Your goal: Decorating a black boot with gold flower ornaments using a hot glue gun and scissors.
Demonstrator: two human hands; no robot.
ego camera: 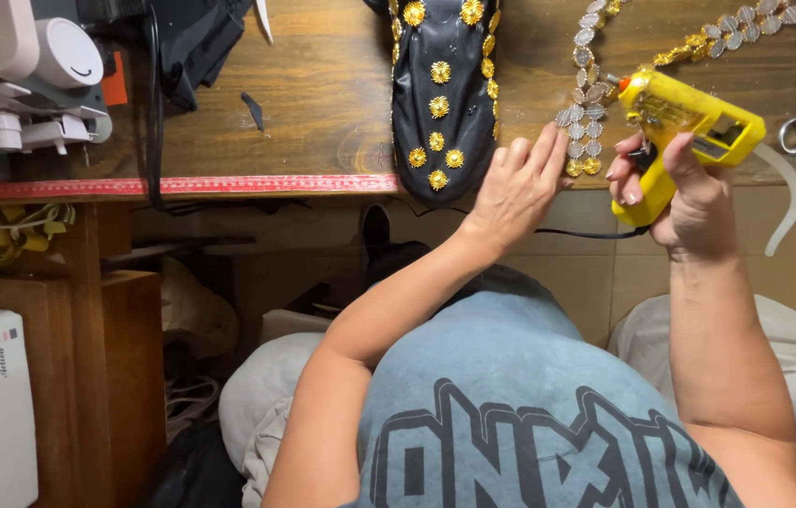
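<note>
1. Nearest, right hand (685, 193) wrapped around yellow glue gun (690, 127), nozzle aimed at jewelled trim (584, 122).
2. Left of the gun, left hand (516, 188) flat, fingers spread, pinning trim's end.
3. Best dab sparingly, fingertips off hot glue.
4. Farther left, black sequinned piece (440, 94).

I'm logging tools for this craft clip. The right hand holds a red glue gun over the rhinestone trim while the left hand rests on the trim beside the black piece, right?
Not quite: the glue gun is yellow, not red, as the head view shows. The rest holds: the right hand grips it over the rhinestone trim, and the left hand rests on the trim beside the black piece.
</note>
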